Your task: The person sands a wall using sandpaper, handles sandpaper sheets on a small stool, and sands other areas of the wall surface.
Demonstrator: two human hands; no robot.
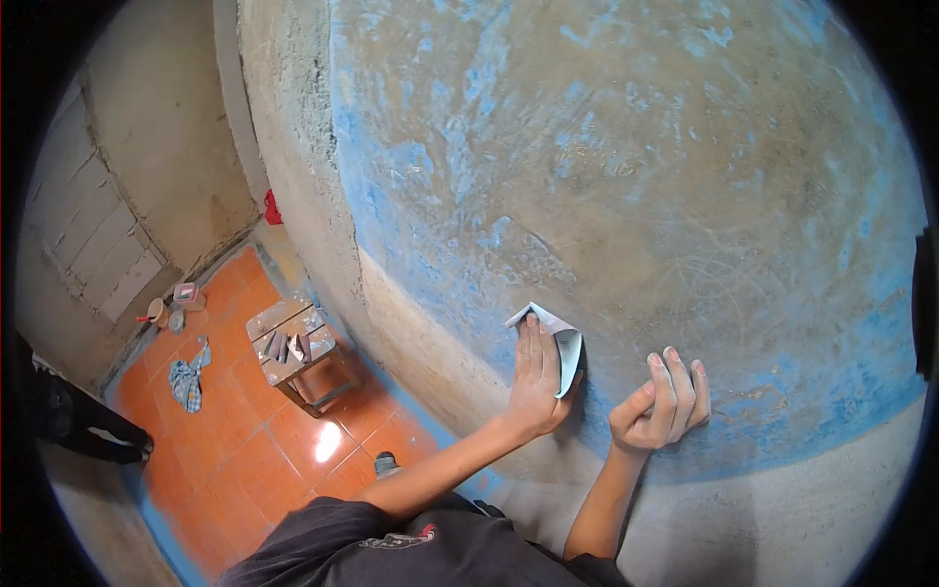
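Observation:
My left hand [536,377] presses a folded sheet of sandpaper [568,354] against the wall, with the fingers lying over it. One corner of the sheet sticks up and its right side curls away from the surface. To the right, my right hand [662,406] is close to the wall with loosely bent, dusty fingers, and no object shows in it. Whether it touches the wall I cannot tell. The wall [626,225] carries patchy, worn blue paint over grey-brown plaster, with pale scratch marks above my right hand.
A small wooden stool [293,342] with several folded pieces on top stands on the orange tiled floor [235,440]. Beyond it are a checked cloth [190,377] and a few small containers [186,296]. Another person's dark-trousered legs [93,426] show at far left.

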